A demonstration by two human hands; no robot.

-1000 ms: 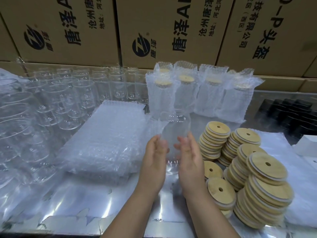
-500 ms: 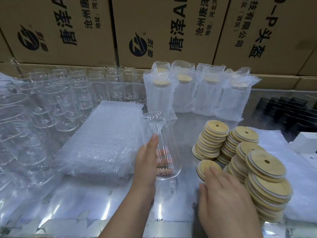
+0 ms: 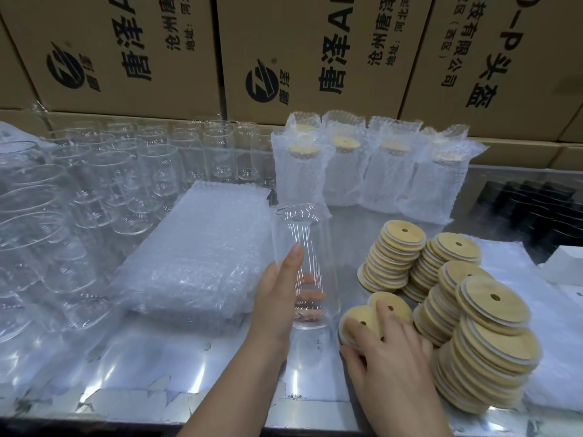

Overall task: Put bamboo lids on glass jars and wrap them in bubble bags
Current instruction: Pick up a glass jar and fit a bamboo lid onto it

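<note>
At the front middle of the bench (image 3: 189, 373), grips a clear glass jar (image 3: 303, 241) in the left hand (image 3: 277, 298), with thumb up the near side and fingers (image 3: 310, 296) curled round the far side, seen through the glass. Holds it upright, mouth lidless, just right of the flat stack of bubble bags (image 3: 202, 253); cannot tell whether its base touches the bench. Lays the right hand (image 3: 391, 357), fingers spread and nearly straight, on a loose bamboo lid (image 3: 356, 320) just right of the jar, thumb at its near edge, one fingertip reaching the lid behind it (image 3: 396, 305).

Reads, on three cardboard boxes (image 3: 110, 42) along the back, black print turned sideways: "唐泽", "沧州唐泽", "有限公司", "头盔", with a round black logo (image 3: 263, 85) on two of them.

Counts four wrapped jars (image 3: 344, 171) in the front row before the boxes, lids showing at the open bag tops, and at least three more behind. Counts four tall lid stacks (image 3: 492, 342) at the right, each top lid with a small hole, plus the two loose lids by the hand. Leaves the empty jars (image 3: 126, 178) at the left uncounted, being too many and overlapping. Finds dark objects (image 3: 530, 209) and a white box (image 3: 564, 266) at the far right, too blurred to name.
</note>
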